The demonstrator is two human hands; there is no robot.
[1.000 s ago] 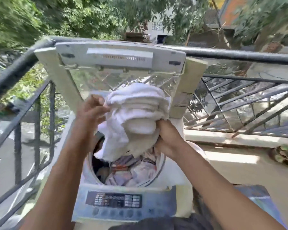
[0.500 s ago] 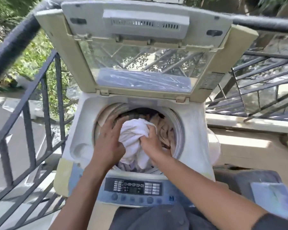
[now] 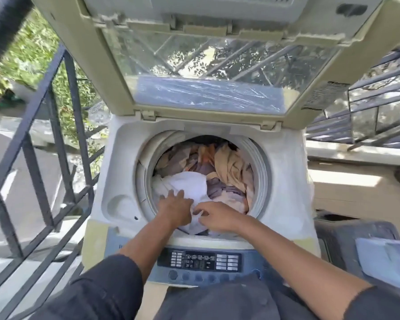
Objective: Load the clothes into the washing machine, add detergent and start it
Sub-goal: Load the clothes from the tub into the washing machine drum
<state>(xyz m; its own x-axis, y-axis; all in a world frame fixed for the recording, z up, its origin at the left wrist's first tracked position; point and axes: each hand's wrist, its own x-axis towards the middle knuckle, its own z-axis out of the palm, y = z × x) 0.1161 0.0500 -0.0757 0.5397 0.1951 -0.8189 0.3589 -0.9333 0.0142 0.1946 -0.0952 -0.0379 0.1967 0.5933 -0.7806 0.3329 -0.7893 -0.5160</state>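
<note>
- Over the near side of the drum opening [image 3: 259, 162], both hands sit close together on the white towel [image 3: 185, 183]; the left hand [image 3: 174, 210] lies flat on it with fingers spread, while the right hand [image 3: 214, 215] has its fingertips curled into a fold, seemingly pinching the cloth
- Farther back in the drum opening lie the other clothes [image 3: 226, 165], tan and grey-purple, piled near the rim; the washing machine [image 3: 284, 181] looks close to full, with its lid [image 3: 206, 95] standing raised behind the opening
- Pressing the towel down and toward the middle would likely serve best; no corner should drape over the rim, or the lid may not shut cleanly
- Even spreading is worth the trouble; a lump on one side of the drum opening could unbalance the spin
- Nearer than the drum opening sits the control panel [image 3: 200, 262], untouched; no detergent can be seen, so adding it and starting are apparently yet to be done
</note>
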